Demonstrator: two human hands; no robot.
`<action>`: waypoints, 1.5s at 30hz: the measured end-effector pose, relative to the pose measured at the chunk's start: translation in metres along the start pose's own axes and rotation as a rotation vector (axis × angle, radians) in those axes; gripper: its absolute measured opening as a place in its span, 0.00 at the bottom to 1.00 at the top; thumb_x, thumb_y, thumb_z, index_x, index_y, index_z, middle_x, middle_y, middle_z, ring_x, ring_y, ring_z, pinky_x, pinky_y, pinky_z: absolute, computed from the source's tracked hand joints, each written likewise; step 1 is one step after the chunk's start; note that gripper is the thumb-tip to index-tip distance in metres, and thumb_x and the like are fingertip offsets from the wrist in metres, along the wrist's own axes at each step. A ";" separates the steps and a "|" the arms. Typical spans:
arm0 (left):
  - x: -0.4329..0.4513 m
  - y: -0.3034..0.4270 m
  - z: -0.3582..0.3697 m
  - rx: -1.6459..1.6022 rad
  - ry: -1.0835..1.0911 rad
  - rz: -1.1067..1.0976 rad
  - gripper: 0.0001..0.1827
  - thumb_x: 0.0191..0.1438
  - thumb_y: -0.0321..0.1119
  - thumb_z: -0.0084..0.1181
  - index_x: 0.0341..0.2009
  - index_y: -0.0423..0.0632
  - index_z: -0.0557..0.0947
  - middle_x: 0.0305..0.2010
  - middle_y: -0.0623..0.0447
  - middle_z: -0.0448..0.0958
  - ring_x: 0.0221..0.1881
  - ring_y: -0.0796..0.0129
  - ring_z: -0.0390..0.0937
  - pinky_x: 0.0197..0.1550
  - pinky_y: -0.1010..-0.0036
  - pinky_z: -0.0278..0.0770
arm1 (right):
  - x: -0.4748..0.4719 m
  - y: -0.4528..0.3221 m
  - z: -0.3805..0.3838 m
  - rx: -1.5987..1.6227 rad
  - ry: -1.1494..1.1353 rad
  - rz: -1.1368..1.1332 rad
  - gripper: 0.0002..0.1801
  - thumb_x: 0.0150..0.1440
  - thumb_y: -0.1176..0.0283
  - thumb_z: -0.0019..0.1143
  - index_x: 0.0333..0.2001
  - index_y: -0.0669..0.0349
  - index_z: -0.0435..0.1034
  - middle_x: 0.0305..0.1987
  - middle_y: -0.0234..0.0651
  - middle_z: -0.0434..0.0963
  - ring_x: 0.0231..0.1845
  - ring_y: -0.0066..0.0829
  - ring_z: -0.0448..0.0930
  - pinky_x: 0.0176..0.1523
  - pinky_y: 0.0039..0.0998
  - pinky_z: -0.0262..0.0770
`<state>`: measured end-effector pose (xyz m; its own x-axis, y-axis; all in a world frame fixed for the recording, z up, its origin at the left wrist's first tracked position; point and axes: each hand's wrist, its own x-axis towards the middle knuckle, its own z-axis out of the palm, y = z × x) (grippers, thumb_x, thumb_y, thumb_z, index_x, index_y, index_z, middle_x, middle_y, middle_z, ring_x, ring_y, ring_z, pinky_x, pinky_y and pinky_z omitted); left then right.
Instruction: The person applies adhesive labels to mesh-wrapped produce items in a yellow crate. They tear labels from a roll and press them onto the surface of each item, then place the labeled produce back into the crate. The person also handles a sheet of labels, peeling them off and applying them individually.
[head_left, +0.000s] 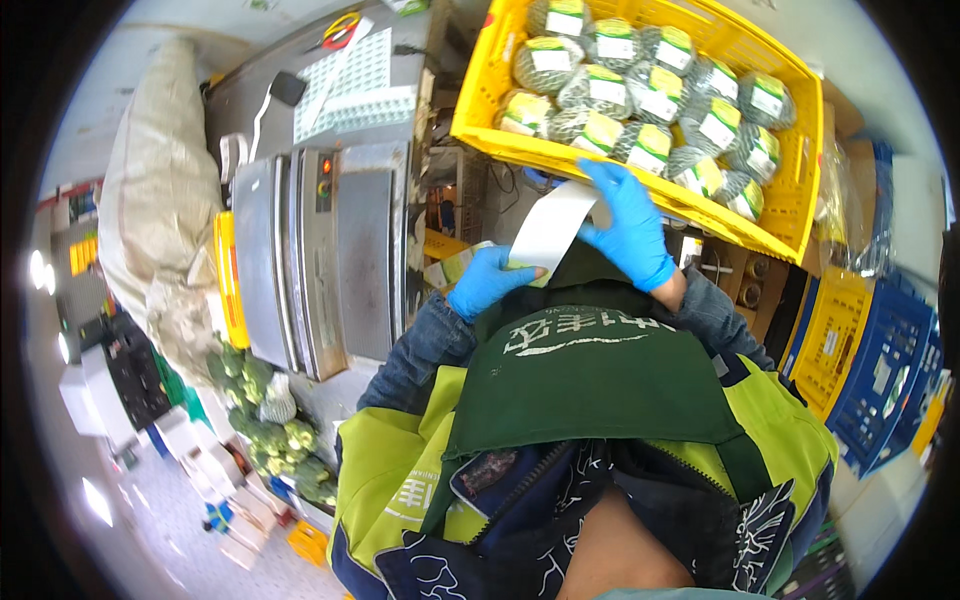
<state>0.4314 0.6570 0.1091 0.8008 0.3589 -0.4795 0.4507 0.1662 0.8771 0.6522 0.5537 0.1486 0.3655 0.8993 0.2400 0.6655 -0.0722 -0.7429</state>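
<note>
A curved white paper strip (551, 225), seemingly labels, spans my two hands in front of the apron. My left hand (491, 281), in a blue glove, pinches its lower end, the thumb lying across it. Green-yellow printing shows beside that thumb. At the upper end is my right hand (630, 225), also blue-gloved, with index finger and thumb on either side of the strip; the exact contact is partly hidden. Just beyond it stands a yellow plastic crate (517, 146), holding several round produce pieces in white netting (600, 90) with green-yellow and white labels.
To the left is a stainless-steel wrapping machine (367, 262) with a lit red indicator. Scissors (341, 30) lie on the worktop behind it. Broccoli heads (285, 442) are heaped nearer me, beside a large woven sack (161, 172). Yellow (829, 337) and blue crates (885, 382) stand right.
</note>
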 end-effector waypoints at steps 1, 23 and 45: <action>-0.009 -0.007 -0.003 -0.102 0.022 -0.047 0.18 0.50 0.33 0.65 0.44 0.36 0.81 0.39 0.49 0.82 0.40 0.71 0.79 0.45 0.75 0.76 | 0.010 -0.012 0.012 -0.012 -0.063 -0.161 0.31 0.45 0.72 0.62 0.56 0.50 0.67 0.53 0.41 0.72 0.47 0.45 0.75 0.47 0.38 0.74; 0.003 -0.151 -0.034 -0.459 1.771 -0.023 0.25 0.54 0.45 0.61 0.22 0.31 0.79 0.17 0.54 0.69 0.21 0.74 0.59 0.23 0.69 0.63 | 0.072 -0.026 0.236 0.070 -0.524 -0.406 0.17 0.50 0.68 0.58 0.46 0.49 0.74 0.43 0.37 0.75 0.45 0.41 0.76 0.47 0.38 0.72; -0.045 0.050 -0.092 0.015 1.215 0.520 0.34 0.51 0.31 0.61 0.62 0.44 0.65 0.59 0.48 0.66 0.56 0.64 0.67 0.57 0.69 0.67 | 0.209 -0.050 0.005 0.390 -0.306 -0.124 0.15 0.58 0.72 0.52 0.50 0.56 0.73 0.38 0.35 0.80 0.39 0.22 0.80 0.44 0.23 0.75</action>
<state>0.3816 0.7336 0.1777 0.0223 0.9684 0.2486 0.2109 -0.2476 0.9456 0.6922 0.7472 0.2332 0.0525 0.9803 0.1906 0.3783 0.1571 -0.9122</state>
